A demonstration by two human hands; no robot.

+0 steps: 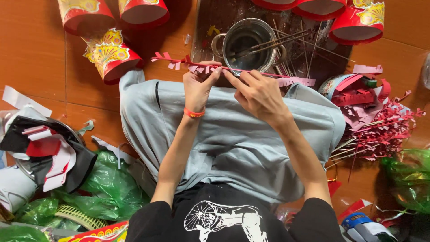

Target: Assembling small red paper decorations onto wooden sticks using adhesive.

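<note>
Reddish-brown floor tiles (31, 49) lie under everything, and I look straight down at grey trousers (233, 134) stretched over the knees. Both hands work above them on a thin stick with pink paper fringe wound around it (233, 69), which lies across in front of a round metal pot with two handles (248, 42).

My left hand (197, 87), with an orange band on the wrist (194, 113), pinches the stick between thumb and fingertips. My right hand (260, 94) also grips it, the index finger lying along the stick and pressing the fringe down.

To do this winding well, I think the paper should stay tight and each turn should overlap the one before a little, while the left hand turns the stick slowly.

Red paper cones with yellow fan-shaped prints (109, 54) lie on the floor at the top left and top right. One pile of finished fringed sticks in red and pink (380, 130) rests at the right, near a crumpled green plastic bag (410, 177). Another crumpled green bag (107, 183) is at the left.
</note>
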